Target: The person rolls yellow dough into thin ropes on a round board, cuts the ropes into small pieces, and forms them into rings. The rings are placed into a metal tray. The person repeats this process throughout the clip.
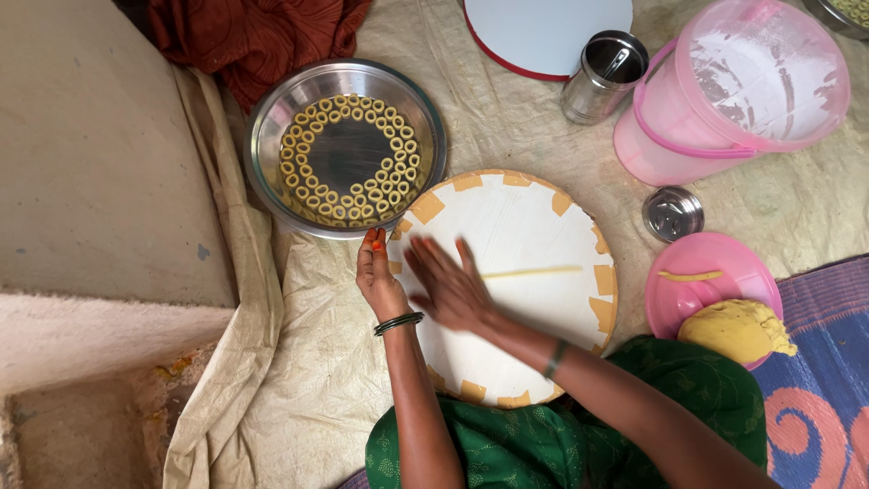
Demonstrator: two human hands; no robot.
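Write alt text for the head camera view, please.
The right hand lies flat on a round white board beside a thin dough strip; the left hand rests at the board's edge. A steel plate holds dough rings.

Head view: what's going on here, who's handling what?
A person seated on the floor works over a round white board. The right hand lies flat on it, beside a thin rolled strand of dough. The left hand rests at the board's edge. A steel plate holds small dough rings arranged in a circle. A lump of yellow dough sits on a pink lid.
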